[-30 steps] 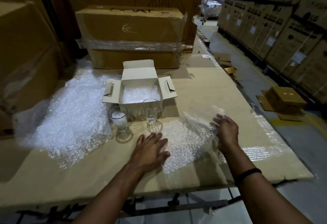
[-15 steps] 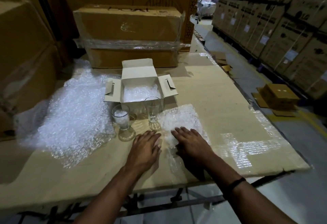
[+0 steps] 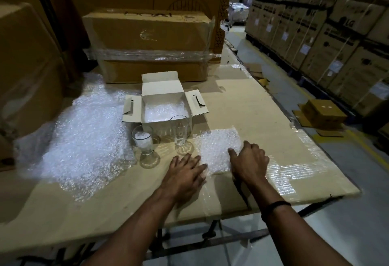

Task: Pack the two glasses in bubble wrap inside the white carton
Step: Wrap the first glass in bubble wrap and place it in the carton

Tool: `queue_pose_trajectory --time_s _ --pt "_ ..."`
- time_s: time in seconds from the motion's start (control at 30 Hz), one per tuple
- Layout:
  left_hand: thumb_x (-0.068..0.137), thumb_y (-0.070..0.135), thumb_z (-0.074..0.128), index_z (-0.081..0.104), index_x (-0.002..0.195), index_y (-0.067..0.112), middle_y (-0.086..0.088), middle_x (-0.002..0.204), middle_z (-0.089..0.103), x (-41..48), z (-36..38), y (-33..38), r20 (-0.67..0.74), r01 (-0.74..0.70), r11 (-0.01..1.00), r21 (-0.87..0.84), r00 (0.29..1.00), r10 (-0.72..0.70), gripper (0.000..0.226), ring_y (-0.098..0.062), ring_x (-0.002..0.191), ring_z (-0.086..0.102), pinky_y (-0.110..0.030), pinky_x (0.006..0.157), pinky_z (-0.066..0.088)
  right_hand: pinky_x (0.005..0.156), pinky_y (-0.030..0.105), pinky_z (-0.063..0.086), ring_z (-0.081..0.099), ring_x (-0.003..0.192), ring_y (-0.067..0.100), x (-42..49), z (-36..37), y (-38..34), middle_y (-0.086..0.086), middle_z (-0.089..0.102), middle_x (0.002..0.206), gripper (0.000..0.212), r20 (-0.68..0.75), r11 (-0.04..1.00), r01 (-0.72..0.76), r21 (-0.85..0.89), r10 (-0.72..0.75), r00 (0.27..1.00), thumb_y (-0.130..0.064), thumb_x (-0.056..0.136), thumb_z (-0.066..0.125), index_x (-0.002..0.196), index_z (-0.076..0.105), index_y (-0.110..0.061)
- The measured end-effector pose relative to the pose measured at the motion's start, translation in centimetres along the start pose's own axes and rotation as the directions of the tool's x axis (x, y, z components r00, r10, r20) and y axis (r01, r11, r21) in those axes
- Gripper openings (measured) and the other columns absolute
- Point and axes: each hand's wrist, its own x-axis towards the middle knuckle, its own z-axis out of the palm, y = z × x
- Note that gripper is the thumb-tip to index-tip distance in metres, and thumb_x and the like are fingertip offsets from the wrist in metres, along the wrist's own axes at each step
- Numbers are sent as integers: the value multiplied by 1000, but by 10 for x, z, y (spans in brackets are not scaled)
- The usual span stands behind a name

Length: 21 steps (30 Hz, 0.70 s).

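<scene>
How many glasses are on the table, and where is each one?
2. The stuffed glass stands before the white carton's left corner; the empty glass stands right of it, beside the small bubble wrap sheet. None looks hidden.

"LG" logo on stacked brown cartons [image 3: 348,23], right side; other print illegible.

Two glasses stand on the tabletop [image 3: 242,114]: a left glass [image 3: 143,142] and a right glass [image 3: 180,130]. There is one white carton [image 3: 163,89]. Bubble wrap comes in three lots: a small sheet [image 3: 216,145], a large heap [image 3: 84,137] and a carton lining [image 3: 164,111].
</scene>
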Motion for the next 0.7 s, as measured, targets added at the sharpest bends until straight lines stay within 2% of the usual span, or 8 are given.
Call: queue_pose_trajectory --time_s 0.1,0.27,0.33,0.4,0.5,0.57,0.63,0.7 --pt "101 53 22 30 149 41 9 162 17 -2 2 0 -16 1 1000 14 1000 -1 50 -20 150 8 -47 118 5 92 39 39 53 112 34 7 1 5 11 60 119 46 213 993 -96 -63 108 971 -52 79 62 108 58 -17" --pt "93 53 30 63 123 31 1 146 50 -7 1 3 -235 -138 988 -72 965 118 49 -26 136 42 -42 107 26 58 33 50 61 66 26 18 -10 9 7 59 68 18 330 915 -151 373 21 944 -16 71 69 70 51 -15" --pt "92 46 43 66 117 27 -2 136 59 -4 2 1 -360 -161 984 -75 925 124 39 -26 124 53 -37 101 32 46 30 42 51 50 21 24 -22 14 5 50 60 28 334 831 -125 542 -77 939 3 74 67 70 46 -15" --pt "91 43 49 64 120 27 -1 135 58 1 1 3 -382 -152 985 -85 918 109 37 -24 122 54 -38 102 36 47 30 42 50 50 20 32 -34 21 8 58 68 30 363 797 -74 600 -188 913 11 74 65 84 50 -12" --pt "93 48 44 60 129 29 2 142 53 12 -3 9 -308 -192 980 -56 937 166 43 -23 129 48 -44 106 37 51 26 47 61 65 21 46 -45 21 12 70 96 48 474 883 54 465 -300 828 10 74 67 111 53 -16" --pt "96 55 33 50 138 34 5 153 40 19 -5 17 -192 -191 982 -5 964 186 50 -22 140 33 -46 114 23 69 29 52 63 93 24 55 -45 18 8 66 110 64 487 943 190 272 -305 819 2 75 72 130 49 -22" --pt "98 58 26 42 143 37 7 158 30 26 -6 23 -81 -142 989 26 986 144 52 -20 145 22 -48 116 12 82 33 51 59 109 25 55 -43 14 5 65 120 69 384 948 313 58 -310 870 -8 79 72 138 44 -27" --pt "99 57 23 42 142 37 6 157 31 30 -4 26 -69 -91 996 -2 993 90 51 -19 145 23 -48 117 11 80 34 50 60 105 26 46 -39 11 2 67 115 53 198 920 389 -42 -374 906 -13 82 67 130 50 -28"
